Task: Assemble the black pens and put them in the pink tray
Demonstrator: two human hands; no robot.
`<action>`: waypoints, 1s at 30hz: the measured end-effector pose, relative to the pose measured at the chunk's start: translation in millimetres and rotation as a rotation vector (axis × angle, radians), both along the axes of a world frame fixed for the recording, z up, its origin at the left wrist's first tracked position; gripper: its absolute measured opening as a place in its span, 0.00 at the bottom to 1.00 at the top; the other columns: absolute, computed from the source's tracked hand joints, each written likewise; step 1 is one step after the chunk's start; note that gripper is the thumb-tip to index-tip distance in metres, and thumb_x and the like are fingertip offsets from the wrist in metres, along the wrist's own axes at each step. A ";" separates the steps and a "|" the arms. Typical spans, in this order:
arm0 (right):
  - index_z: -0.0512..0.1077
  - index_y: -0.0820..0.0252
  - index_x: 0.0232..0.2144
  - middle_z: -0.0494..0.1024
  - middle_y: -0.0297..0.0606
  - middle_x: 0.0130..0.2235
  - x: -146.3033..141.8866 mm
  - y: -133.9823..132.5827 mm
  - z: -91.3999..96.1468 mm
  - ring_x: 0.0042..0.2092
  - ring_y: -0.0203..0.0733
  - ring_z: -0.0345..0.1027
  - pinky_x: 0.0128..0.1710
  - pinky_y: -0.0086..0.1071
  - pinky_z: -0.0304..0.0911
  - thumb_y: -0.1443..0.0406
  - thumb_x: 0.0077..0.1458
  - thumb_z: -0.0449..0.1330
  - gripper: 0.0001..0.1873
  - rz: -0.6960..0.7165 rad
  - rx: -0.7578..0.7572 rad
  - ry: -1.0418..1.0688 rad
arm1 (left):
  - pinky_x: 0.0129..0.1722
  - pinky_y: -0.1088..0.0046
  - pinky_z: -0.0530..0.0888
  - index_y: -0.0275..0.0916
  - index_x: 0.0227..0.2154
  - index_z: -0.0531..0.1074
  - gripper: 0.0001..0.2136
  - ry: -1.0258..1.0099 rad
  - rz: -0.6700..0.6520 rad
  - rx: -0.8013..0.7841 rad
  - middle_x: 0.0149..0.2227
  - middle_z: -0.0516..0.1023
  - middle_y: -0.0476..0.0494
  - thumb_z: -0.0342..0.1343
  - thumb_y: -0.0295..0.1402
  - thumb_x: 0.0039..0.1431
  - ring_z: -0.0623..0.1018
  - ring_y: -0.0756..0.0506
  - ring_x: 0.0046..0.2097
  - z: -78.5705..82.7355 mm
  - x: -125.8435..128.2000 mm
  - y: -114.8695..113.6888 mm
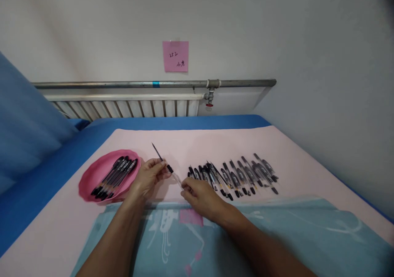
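Observation:
My left hand (152,174) pinches a thin dark pen refill (156,150), whose tip points up and to the left. The refill lines up with a clear pen barrel (176,178) that has a black grip (169,169); how far it sits inside is hard to tell. Closed around the lower end of that barrel is my right hand (198,195). To the left, a pink scalloped tray (89,170) holds several capped black pens (115,176) lying side by side. Loose pen parts (237,176), with barrels, caps and refills, lie in a row right of my hands.
A pink sheet (197,141) covers the blue surface (184,123). Teal patterned cloth (261,236) lies along the near side. Behind stand a white radiator (123,106) and a metal pipe (123,84). Blue fabric (27,133) hangs at left; a pink note (175,56) is on the wall.

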State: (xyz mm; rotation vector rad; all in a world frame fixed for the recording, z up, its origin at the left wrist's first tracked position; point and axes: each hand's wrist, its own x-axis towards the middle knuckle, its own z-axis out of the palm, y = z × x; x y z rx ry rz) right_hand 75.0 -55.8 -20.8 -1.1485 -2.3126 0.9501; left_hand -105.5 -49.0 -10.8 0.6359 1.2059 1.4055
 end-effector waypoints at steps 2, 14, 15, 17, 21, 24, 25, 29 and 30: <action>0.67 0.60 0.30 0.68 0.31 0.25 0.0 -0.3 0.6 0.27 0.33 0.59 0.26 0.24 0.48 0.68 0.51 0.53 0.04 -0.002 0.000 -0.004 | 0.25 0.76 0.74 0.34 0.26 0.67 0.09 0.017 0.023 0.001 0.23 0.73 0.49 0.61 0.29 0.42 0.73 0.52 0.24 -1.0 -0.9 0.2; 0.66 0.59 0.29 0.67 0.30 0.24 0.6 -1.3 1.5 0.26 0.32 0.58 0.25 0.24 0.47 0.68 0.51 0.52 0.03 0.015 0.006 -0.015 | 0.25 0.76 0.72 0.35 0.28 0.66 0.13 0.056 0.083 0.040 0.25 0.74 0.48 0.62 0.34 0.40 0.74 0.52 0.25 1.6 2.0 -1.5; 0.66 0.59 0.29 0.67 0.30 0.24 0.7 -1.3 1.0 0.26 0.32 0.58 0.25 0.24 0.47 0.68 0.51 0.52 0.03 0.016 0.012 -0.016 | 0.26 0.76 0.72 0.35 0.28 0.66 0.13 0.053 0.090 0.044 0.25 0.74 0.48 0.62 0.34 0.40 0.74 0.52 0.25 1.8 2.2 -1.5; 0.66 0.59 0.30 0.67 0.30 0.24 0.8 -1.3 0.1 0.26 0.32 0.58 0.25 0.24 0.47 0.69 0.50 0.52 0.04 0.017 0.019 -0.013 | 0.26 0.76 0.72 0.35 0.29 0.66 0.14 0.046 0.107 0.051 0.25 0.74 0.48 0.62 0.34 0.39 0.74 0.52 0.25 2.5 2.6 -1.6; 0.67 0.60 0.30 0.67 0.31 0.24 0.8 -1.2 0.0 0.26 0.32 0.58 0.25 0.24 0.47 0.69 0.50 0.52 0.05 0.022 0.020 -0.014 | 0.25 0.76 0.72 0.35 0.28 0.66 0.14 0.037 0.124 0.057 0.25 0.74 0.49 0.62 0.34 0.39 0.74 0.52 0.26 3.5 2.6 -1.8; 0.67 0.59 0.30 0.67 0.31 0.24 0.8 -1.4 1.4 0.26 0.33 0.58 0.25 0.24 0.47 0.69 0.50 0.52 0.05 0.018 0.004 -0.024 | 0.26 0.76 0.72 0.35 0.28 0.66 0.15 0.026 0.120 0.068 0.25 0.74 0.48 0.62 0.35 0.38 0.75 0.50 0.27 3.0 1.6 -1.7; 0.68 0.59 0.30 0.67 0.31 0.24 0.9 -1.5 2.0 0.25 0.33 0.57 0.25 0.24 0.47 0.69 0.50 0.52 0.05 0.016 -0.002 -0.028 | 0.27 0.76 0.71 0.35 0.28 0.66 0.15 0.025 0.121 0.073 0.26 0.74 0.48 0.62 0.35 0.38 0.76 0.50 0.28 2.6 1.3 -1.6; 0.68 0.59 0.30 0.67 0.31 0.23 0.8 -2.2 3.6 0.26 0.33 0.57 0.26 0.25 0.47 0.69 0.50 0.52 0.05 0.017 -0.009 -0.040 | 0.27 0.76 0.71 0.35 0.29 0.66 0.15 0.038 0.132 0.080 0.27 0.74 0.48 0.62 0.36 0.39 0.76 0.50 0.29 2.2 1.2 -1.5; 0.68 0.59 0.30 0.67 0.31 0.23 0.7 -2.2 3.7 0.26 0.33 0.57 0.26 0.25 0.47 0.69 0.50 0.52 0.05 0.018 -0.008 -0.040 | 0.27 0.76 0.71 0.35 0.29 0.66 0.15 0.039 0.132 0.077 0.27 0.74 0.48 0.62 0.36 0.39 0.76 0.49 0.29 2.3 1.7 -1.6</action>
